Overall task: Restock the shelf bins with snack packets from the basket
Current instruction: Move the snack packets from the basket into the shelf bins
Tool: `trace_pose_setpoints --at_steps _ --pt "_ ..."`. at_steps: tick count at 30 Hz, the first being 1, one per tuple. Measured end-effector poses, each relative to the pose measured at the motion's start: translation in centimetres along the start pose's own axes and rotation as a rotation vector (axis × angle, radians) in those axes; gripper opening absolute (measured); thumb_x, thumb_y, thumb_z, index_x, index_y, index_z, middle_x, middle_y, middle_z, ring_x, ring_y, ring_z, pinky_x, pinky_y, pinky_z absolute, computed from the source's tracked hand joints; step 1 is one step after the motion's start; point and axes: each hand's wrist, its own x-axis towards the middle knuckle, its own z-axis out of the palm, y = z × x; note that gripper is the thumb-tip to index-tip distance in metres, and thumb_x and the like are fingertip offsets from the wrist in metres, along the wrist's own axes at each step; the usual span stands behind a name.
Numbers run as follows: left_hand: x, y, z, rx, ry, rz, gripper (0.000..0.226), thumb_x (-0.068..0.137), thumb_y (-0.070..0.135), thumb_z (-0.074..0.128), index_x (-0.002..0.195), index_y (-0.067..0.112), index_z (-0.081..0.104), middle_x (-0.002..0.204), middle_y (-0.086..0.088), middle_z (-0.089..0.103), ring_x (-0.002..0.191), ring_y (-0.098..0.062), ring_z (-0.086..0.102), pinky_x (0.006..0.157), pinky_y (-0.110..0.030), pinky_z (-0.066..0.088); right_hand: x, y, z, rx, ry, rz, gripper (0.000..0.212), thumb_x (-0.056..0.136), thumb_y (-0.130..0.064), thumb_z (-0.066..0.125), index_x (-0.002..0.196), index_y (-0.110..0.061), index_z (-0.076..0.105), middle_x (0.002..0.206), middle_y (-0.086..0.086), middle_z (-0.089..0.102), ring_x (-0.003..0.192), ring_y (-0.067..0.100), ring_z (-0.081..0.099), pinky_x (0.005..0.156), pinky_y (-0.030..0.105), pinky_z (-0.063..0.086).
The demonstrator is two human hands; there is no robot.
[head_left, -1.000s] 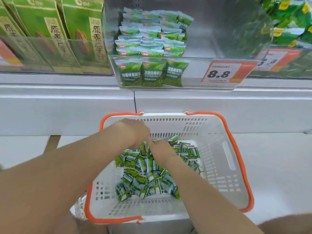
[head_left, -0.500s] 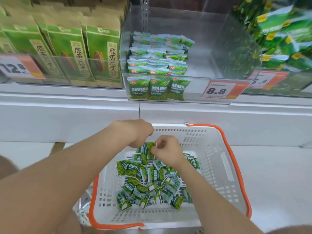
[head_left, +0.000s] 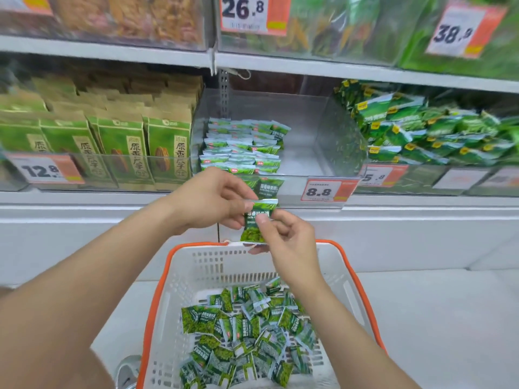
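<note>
Shop shelf point(head_left: 112, 202), bin point(head_left: 309, 122) part-filled, basket point(head_left: 213, 262) of loose packets point(head_left: 247, 338), left hand point(head_left: 207, 200) and right hand point(head_left: 292, 242) fingers pinching one packet point(head_left: 254, 230)

Both hands have risen out of the basket point(head_left: 160, 279) to the centre of the frame. The left hand point(head_left: 207, 200) and right hand point(head_left: 289, 242) now pinch one green snack packet point(head_left: 254, 226), held upright before the clear bin point(head_left: 292, 192). View tilted upward: basket now lower in frame, upper shelf point(head_left: 112, 50) and price tags point(head_left: 244, 12) now visible at top.
</note>
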Motion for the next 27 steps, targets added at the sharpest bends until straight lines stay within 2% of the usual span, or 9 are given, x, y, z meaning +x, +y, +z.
trace_pose_setpoints --at_steps 4,6,9,11,14,16,19,23,27 --pt "0.4 1.4 0.3 -0.092 0.088 0.068 0.026 0.110 0.005 0.047 0.110 0.008 0.073 0.087 -0.014 0.075 0.080 -0.023 0.078 0.073 -0.032 0.065 1.4 -1.3 -0.2 0.007 0.077 -0.034 0.034 0.100 -0.024 0.070 0.092 0.008 0.061 0.059 0.009 0.056 0.065 0.018 0.056 0.066 0.060 0.063" --pt "1.2 1.7 0.3 -0.068 0.210 0.128 0.030 0.110 0.004 0.043 0.107 0.011 0.072 0.092 -0.010 0.073 0.075 -0.021 0.076 0.069 -0.035 0.065 2.2 -2.5 -0.2 0.037 0.110 -0.054 0.021 0.101 -0.016 0.069 0.099 0.005 0.066 0.062 0.003 0.061 0.067 0.016 0.062 0.066 0.050 0.065" --pt "2.7 1.5 -0.1 0.365 0.437 0.329 0.028 0.104 0.007 0.049 0.109 0.021 0.072 0.102 0.005 0.073 0.080 -0.012 0.069 0.075 -0.023 0.054 4.2 -5.1 -0.4 0.044 0.197 -0.120 0.006 0.098 -0.014 0.072 0.097 -0.010 0.068 0.063 0.005 0.060 0.064 0.016 0.059 0.065 0.047 0.065" --pt "3.8 1.5 -0.3 0.653 0.463 0.424 0.024 0.100 0.013 0.054 0.115 0.023 0.071 0.113 0.005 0.068 0.099 -0.013 0.061 0.090 -0.030 0.049 6.8 -6.8 -0.8 -0.064 0.322 -0.177 0.015 0.090 -0.021 0.074 0.081 -0.019 0.062 0.056 0.000 0.053 0.058 0.013 0.048 0.066 0.056 0.063" --pt "5.5 1.4 0.0 0.790 0.427 0.422 0.022 0.101 0.026 0.057 0.118 0.020 0.068 0.122 -0.003 0.063 0.118 -0.027 0.055 0.101 -0.046 0.047 12.0 -8.9 -1.8 -0.357 0.442 -0.200 0.022 0.083 -0.028 0.068 0.072 -0.022 0.050 0.050 -0.010 0.046 0.052 0.011 0.039 0.062 0.035 0.049" --pt "6.7 1.5 0.0 0.834 0.405 0.389 0.027 0.102 0.031 0.054 0.120 0.015 0.066 0.122 -0.006 0.064 0.116 -0.030 0.056 0.099 -0.048 0.048 16.2 -9.2 -2.5 -0.550 0.409 -0.102 0.024 0.087 -0.031 0.065 0.075 -0.017 0.049 0.061 -0.004 0.052 0.063 0.019 0.049 0.064 0.035 0.041" --pt "8.3 1.5 -0.5 0.881 0.343 0.325 0.037 0.099 0.040 0.047 0.119 0.014 0.063 0.120 -0.007 0.064 0.113 -0.031 0.058 0.097 -0.050 0.050 22.3 -7.5 -3.1 -0.803 0.365 0.099 0.019 0.088 -0.030 0.070 0.086 -0.014 0.058 0.096 0.013 0.069 0.095 0.033 0.067 0.076 0.038 0.055" --pt "9.8 1.6 -1.1 0.962 0.182 0.218 0.051 0.096 0.048 0.045 0.134 0.017 0.058 0.139 -0.009 0.055 0.130 -0.032 0.049 0.107 -0.053 0.042 27.1 -4.8 -3.2 -1.004 0.335 0.288 0.045 0.096 -0.015 0.068 0.136 -0.004 0.052 0.143 0.018 0.052 0.129 0.035 0.057 0.094 0.035 0.051" --pt "10.2 1.5 -1.3 0.944 0.121 0.169 0.068 0.088 0.059 0.038 0.145 0.024 0.051 0.153 -0.008 0.042 0.142 -0.032 0.035 0.113 -0.055 0.031 29.8 -3.9 -1.8 -1.151 0.196 0.257 0.038 0.102 -0.014 0.052 0.139 -0.003 0.056 0.146 0.012 0.049 0.133 0.029 0.053 0.094 0.031 0.045"
